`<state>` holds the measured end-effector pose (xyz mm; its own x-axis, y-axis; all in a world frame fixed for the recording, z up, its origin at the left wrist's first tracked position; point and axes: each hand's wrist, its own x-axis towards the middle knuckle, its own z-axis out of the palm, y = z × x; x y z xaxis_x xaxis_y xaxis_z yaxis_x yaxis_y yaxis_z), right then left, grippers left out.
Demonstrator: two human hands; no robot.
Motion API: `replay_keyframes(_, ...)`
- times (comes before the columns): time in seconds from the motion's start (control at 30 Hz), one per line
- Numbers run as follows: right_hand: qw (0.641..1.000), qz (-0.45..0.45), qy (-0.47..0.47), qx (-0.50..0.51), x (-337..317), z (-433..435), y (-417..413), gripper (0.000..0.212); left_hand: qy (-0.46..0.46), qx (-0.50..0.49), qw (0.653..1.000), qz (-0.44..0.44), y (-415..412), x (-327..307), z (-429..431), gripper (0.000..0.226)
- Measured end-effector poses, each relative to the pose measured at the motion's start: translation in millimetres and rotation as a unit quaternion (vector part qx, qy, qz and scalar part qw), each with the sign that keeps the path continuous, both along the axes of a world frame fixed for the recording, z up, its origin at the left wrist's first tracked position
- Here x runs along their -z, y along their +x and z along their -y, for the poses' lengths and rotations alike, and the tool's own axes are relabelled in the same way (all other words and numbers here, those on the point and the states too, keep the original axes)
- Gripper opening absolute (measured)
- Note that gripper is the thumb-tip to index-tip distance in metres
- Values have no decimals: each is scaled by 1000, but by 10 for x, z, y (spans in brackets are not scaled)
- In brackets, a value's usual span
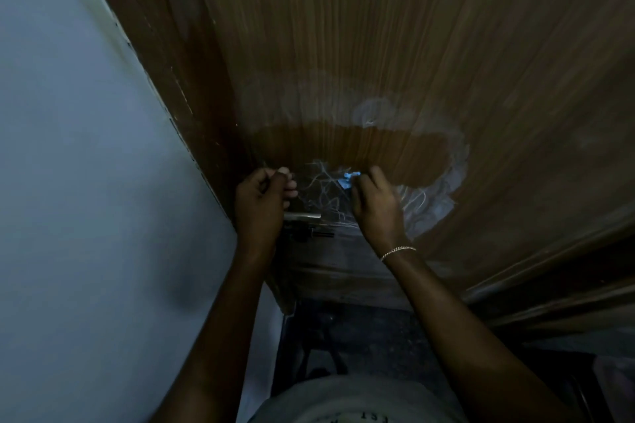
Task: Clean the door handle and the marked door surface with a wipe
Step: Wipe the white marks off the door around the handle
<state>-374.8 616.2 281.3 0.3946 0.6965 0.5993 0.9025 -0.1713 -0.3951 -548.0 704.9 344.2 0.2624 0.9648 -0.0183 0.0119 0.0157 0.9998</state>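
Your right hand [374,206] covers nearly all of the wipe [347,178], so only a blue scrap shows at the fingertips [377,171]. Your left hand [263,203] hides most of the door handle [304,215], and whether its curled fingers [290,184] hold anything is too dark to tell.

Two bare forearms run from the bottom of the frame up to the left hand [261,199] and the right hand [374,203] near the centre, uncovered along all of their visible length. A thin chain bracelet [398,251] of small, pale gold-coloured links circles the right wrist, just below the centre of the frame. At the bottom centre, between the arms, shows a pale grey shirt [360,395]. Dark printed lettering [364,418] runs along the very bottom edge, cut off and too dim to read.
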Motion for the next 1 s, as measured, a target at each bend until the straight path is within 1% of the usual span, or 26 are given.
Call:
replay_keyframes(0.07,1000,-16,8,20,40,107,93,2,2,-3,1000,5,-58,6,-13,21)
replay_keyframes(0.13,998,-29,48,38,-52,111,152,4,7,-9,1000,2,-117,23,-27,22)
replay_keyframes(0.2,997,-24,69,30,-172,-25,100,4,5,-13,1000,-4,-137,32,-26,22)
replay_keyframes(0.27,998,-6,56,4,-207,-169,-49,3,-3,-10,1000,-4,-111,8,-17,21)
replay_keyframes(0.33,999,18,14,-22,-117,-186,-141,7,-5,-5,1000,0,-81,-34,-18,20)
replay_keyframes(0.4,999,19,-22,-24,-2,-74,-96,7,-4,-5,1000,6,-95,-61,-36,22)
replay_keyframes(0.43,999,10,-27,-16,23,-12,-46,6,-1,-7,1000,9,-118,-64,-50,24)
replay_keyframes(0.5,1000,-1,-5,3,-16,12,25,3,4,-14,1000,10,-173,-62,-79,25)
replay_keyframes(0.6,1000,10,28,0,-158,-197,-67,6,-1,-22,1000,11,-200,-64,-108,22)
replay_keyframes(0.7,999,28,-13,-26,-125,-299,-225,14,-8,-14,1000,13,-188,-76,-102,22)
replay_keyframes(0.8,998,17,-53,-24,3,-134,-183,14,-6,-16,1000,17,-223,-56,-112,21)
replay_keyframes(0.9,1000,-3,-7,-8,-84,-135,-120,10,-8,-25,999,24,-256,-32,-117,20)
replay_keyframes(1.0,1000,14,14,-11,-220,-377,-269,13,-14,-19,1000,15,-235,-27,-105,19)
